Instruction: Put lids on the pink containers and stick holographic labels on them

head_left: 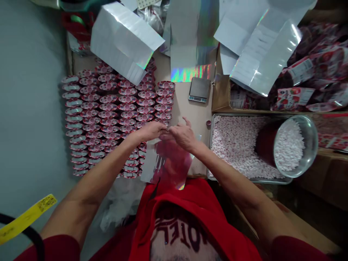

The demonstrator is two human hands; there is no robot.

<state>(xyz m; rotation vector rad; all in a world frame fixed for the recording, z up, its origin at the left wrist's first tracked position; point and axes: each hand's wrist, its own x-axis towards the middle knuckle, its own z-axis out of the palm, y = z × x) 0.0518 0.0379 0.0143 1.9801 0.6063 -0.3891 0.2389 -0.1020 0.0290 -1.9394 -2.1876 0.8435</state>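
My left hand (154, 131) and my right hand (182, 135) meet at the middle of the table, fingertips close together. Both hands pinch at one spot, with the right forefinger stretched away. Whatever small thing they hold is hidden by the fingers. Just below them lies a shiny reflective sheet (171, 159), mirroring red from the apron. Rows of small red-and-pink packs (108, 107), standing upright with oval tops, fill the table beside and beyond my left hand. To the right of my right hand sits a small dark red cup (208, 123).
A metal tray (212, 145) of small white pellets (233, 145) stands at the right, with a tilted container (315, 145) full of pellets. Behind it a cardboard box (221, 98) holds printed packets (295, 99). A small digital scale (199, 88) and glossy sheets (125, 40) lie farther back.
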